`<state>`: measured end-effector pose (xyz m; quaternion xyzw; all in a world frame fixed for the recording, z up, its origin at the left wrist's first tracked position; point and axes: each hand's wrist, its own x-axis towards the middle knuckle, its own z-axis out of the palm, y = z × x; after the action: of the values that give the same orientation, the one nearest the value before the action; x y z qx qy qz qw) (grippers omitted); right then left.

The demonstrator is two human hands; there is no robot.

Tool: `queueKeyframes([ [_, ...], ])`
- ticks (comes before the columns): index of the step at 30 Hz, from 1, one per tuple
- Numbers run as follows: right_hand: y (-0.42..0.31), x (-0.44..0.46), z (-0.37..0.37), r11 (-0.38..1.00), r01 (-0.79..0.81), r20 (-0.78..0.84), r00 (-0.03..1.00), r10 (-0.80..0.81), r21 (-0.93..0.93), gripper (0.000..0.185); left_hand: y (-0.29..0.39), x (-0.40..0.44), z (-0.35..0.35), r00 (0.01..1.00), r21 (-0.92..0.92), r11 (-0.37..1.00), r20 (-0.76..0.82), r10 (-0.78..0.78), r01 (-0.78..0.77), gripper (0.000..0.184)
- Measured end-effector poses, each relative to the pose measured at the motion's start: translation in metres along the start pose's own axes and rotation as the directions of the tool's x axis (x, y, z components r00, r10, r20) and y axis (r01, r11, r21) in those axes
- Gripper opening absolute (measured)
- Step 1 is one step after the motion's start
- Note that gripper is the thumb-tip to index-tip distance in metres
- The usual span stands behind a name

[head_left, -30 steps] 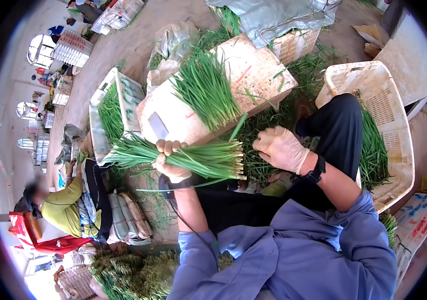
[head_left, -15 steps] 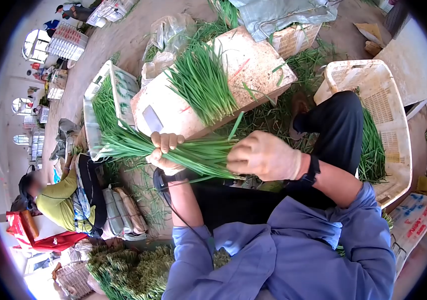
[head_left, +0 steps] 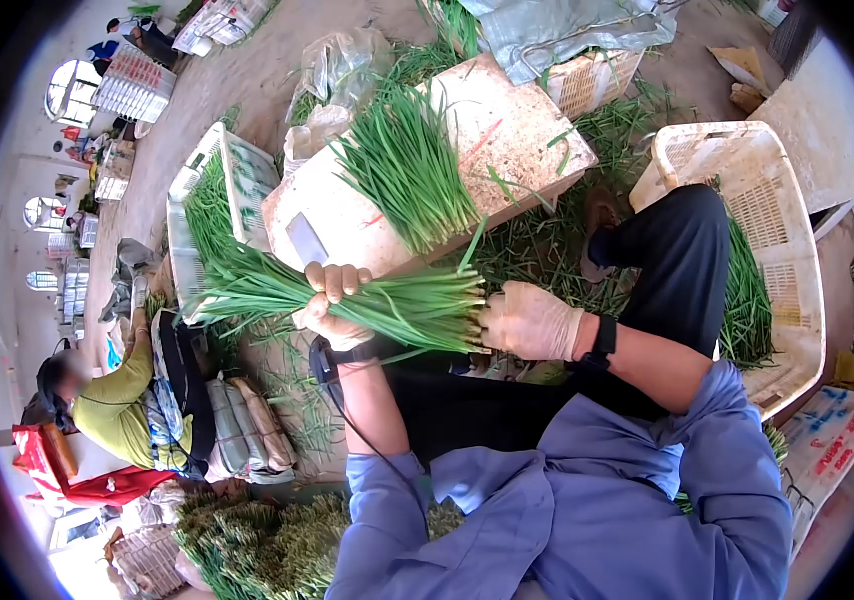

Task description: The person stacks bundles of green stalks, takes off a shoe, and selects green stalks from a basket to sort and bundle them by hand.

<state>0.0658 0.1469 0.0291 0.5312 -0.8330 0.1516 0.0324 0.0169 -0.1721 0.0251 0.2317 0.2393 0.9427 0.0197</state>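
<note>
A bunch of garlic chives [head_left: 402, 308] lies across my lap area, leaves to the left and pale cut ends to the right. My left hand [head_left: 335, 303], in a thin pale glove, is wrapped round its middle. At the stem ends my gloved right hand [head_left: 532, 322] has its fingers curled and pinching at the ends; its fingertips are partly hidden. Just beyond, a second pile of garlic chives [head_left: 409, 170] rests on a stained white board [head_left: 507, 110]. A flat grey rectangular object [head_left: 306, 238] lies on that board's left corner.
A white crate [head_left: 252, 190] with chives stands left, and a larger crate [head_left: 792, 270] with chives stands right of my knee. Loose leaves litter the floor. Bundled greens [head_left: 277, 545] lie at lower left. A co-worker in a yellow-green top [head_left: 117, 405] sits at left.
My right hand has drawn back slightly to the right, uncovering the stem ends. My left hand keeps its hold on the bunch, nearly unmoved.
</note>
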Motion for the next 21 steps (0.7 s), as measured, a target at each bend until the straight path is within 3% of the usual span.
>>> queueKeyframes([
  [1, 0.000, -0.005, 0.004, 0.999, -0.043, 0.083, 0.996, 0.040, 0.026, 0.013, 0.002, -0.001, -0.001, 1.000, -0.031, 0.999, 0.007, 0.016, -0.016, 0.019],
  [2, 0.003, -0.016, 0.005, 0.994, -0.078, 0.285, 0.954, 0.095, -0.070, 0.015, 0.004, -0.003, -0.001, 0.999, -0.063, 0.998, 0.013, 0.031, -0.031, 0.019],
  [3, 0.005, -0.020, -0.004, 0.991, -0.115, 0.188, 0.977, 0.101, 0.063, 0.015, 0.004, -0.002, -0.003, 0.999, -0.099, 0.994, 0.023, 0.045, -0.042, 0.018],
  [5, -0.002, -0.022, -0.025, 0.990, -0.041, -0.115, 0.992, 0.057, 0.138, 0.016, 0.003, -0.001, -0.006, 0.998, -0.099, 0.994, 0.043, 0.049, -0.044, 0.017],
  [8, -0.014, -0.009, -0.040, 0.996, 0.006, -0.357, 0.934, 0.025, 0.087, 0.020, 0.002, 0.000, -0.003, 0.999, -0.064, 0.998, 0.041, 0.005, -0.003, 0.019],
  [11, -0.023, 0.005, -0.025, 0.999, 0.007, -0.429, 0.903, -0.029, -0.053, 0.024, -0.004, 0.000, 0.002, 1.000, -0.090, 0.996, 0.010, 0.011, -0.010, 0.020],
  [14, -0.013, -0.004, -0.010, 0.998, 0.039, -0.205, 0.978, -0.029, 0.048, 0.023, -0.003, -0.002, -0.001, 1.000, -0.051, 0.999, -0.017, 0.000, -0.001, 0.020],
  [15, -0.001, -0.015, 0.001, 0.983, -0.028, 0.031, 0.999, 0.023, 0.180, 0.021, -0.002, -0.004, -0.001, 1.000, -0.029, 1.000, -0.028, -0.002, 0.001, 0.020],
  [17, 0.013, -0.024, -0.010, 0.991, -0.133, -0.145, 0.981, 0.133, 0.009, 0.023, -0.003, -0.004, 0.001, 0.999, -0.092, 0.996, -0.042, -0.001, -0.003, 0.020],
  [19, 0.010, -0.016, -0.036, 0.992, -0.112, -0.461, 0.879, 0.125, 0.054, 0.040, -0.003, -0.002, -0.002, 1.000, -0.050, 0.999, -0.022, -0.015, 0.014, 0.020],
  [21, 0.007, -0.007, -0.046, 0.997, 0.011, -0.445, 0.895, 0.024, 0.076, 0.039, -0.007, -0.003, -0.002, 0.999, -0.071, 0.997, -0.020, -0.037, 0.035, 0.020],
])
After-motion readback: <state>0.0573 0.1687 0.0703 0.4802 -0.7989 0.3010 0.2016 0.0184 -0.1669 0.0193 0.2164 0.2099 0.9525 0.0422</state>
